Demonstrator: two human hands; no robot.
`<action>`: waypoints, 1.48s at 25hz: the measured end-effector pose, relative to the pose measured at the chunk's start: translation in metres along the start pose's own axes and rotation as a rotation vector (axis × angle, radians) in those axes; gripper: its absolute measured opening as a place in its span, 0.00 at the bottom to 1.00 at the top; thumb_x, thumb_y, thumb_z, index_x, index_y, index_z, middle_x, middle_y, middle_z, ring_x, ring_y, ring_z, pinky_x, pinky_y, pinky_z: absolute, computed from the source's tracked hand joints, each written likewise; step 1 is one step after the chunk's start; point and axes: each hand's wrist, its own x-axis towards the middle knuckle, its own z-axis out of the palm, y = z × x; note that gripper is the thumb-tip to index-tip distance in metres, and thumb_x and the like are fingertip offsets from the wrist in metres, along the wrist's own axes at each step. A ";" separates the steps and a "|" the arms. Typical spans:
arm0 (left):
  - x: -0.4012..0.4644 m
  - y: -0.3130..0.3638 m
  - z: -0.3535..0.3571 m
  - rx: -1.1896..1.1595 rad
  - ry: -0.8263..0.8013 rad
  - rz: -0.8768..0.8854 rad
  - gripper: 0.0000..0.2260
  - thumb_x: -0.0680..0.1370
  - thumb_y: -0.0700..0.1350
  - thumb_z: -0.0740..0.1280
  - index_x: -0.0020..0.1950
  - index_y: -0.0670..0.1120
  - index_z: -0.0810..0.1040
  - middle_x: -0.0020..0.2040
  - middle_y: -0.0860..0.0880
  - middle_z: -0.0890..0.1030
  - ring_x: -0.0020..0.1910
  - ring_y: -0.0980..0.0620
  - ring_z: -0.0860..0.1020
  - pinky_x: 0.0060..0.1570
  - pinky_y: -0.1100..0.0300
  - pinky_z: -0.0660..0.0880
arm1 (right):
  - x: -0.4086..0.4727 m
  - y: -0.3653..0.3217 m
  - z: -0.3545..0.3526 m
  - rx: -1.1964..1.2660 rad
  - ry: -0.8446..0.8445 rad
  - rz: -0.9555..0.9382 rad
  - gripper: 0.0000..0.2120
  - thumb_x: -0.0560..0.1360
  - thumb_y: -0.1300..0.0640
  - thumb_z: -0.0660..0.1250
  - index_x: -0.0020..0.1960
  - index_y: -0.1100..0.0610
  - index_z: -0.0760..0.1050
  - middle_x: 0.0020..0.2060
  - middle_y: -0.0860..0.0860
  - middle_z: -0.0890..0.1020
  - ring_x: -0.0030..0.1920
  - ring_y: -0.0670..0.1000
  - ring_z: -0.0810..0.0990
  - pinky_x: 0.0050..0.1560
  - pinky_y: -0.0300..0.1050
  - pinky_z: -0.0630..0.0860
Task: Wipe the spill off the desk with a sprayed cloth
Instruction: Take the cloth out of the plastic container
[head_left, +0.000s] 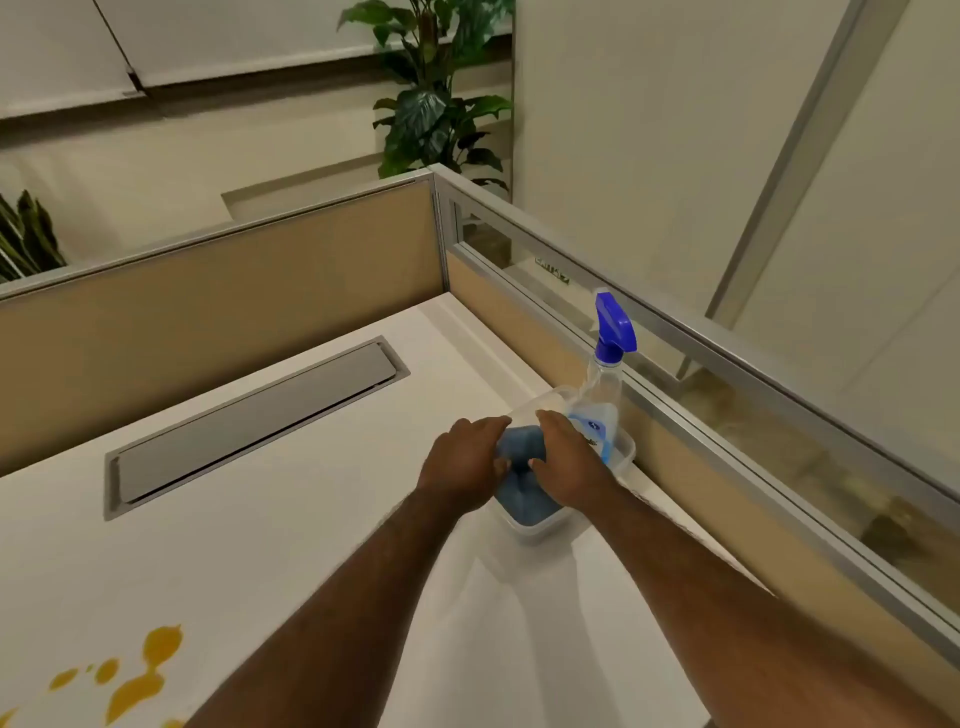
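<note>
A clear tub (626, 457) on the bench (311, 519) contains a blue cloth (524, 501) and a spray bottle (605, 384). The fingers of the left hand (462, 467) and right hand (563, 460) are both closed on the cloth.

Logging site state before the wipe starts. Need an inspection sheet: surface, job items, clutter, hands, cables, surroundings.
Surface: white desk; orange spill at near left, unwiped.
Job's things: blue cloth in a clear container by the right partition; spray bottle stands upright in the same container.
Clutter: nothing seen.
Grippers: left hand and right hand both on the cloth; firmness of grip cannot be told.
Cables: nothing seen; grey cable hatch lies closed.
Surroundings: tan partition behind, glazed partition on the right, potted plant beyond.
</note>
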 end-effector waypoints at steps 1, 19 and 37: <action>0.011 0.001 0.003 0.059 -0.049 0.004 0.24 0.78 0.49 0.64 0.73 0.49 0.65 0.68 0.48 0.74 0.63 0.46 0.72 0.58 0.55 0.68 | 0.010 0.005 0.001 -0.001 -0.012 -0.004 0.31 0.74 0.63 0.64 0.74 0.61 0.57 0.74 0.58 0.62 0.74 0.57 0.61 0.72 0.48 0.60; 0.059 -0.002 0.035 0.406 -0.019 0.213 0.22 0.68 0.47 0.71 0.62 0.49 0.75 0.60 0.52 0.80 0.53 0.46 0.72 0.45 0.54 0.67 | 0.058 0.030 0.014 -0.078 -0.260 0.052 0.15 0.73 0.55 0.69 0.57 0.60 0.74 0.52 0.59 0.81 0.54 0.59 0.79 0.55 0.52 0.77; 0.037 0.000 0.041 -0.045 0.167 -0.051 0.12 0.66 0.37 0.64 0.46 0.48 0.80 0.41 0.50 0.82 0.43 0.48 0.77 0.43 0.55 0.71 | 0.023 0.015 0.009 -0.239 0.060 -0.104 0.17 0.78 0.52 0.64 0.64 0.59 0.71 0.59 0.55 0.79 0.58 0.53 0.78 0.66 0.47 0.71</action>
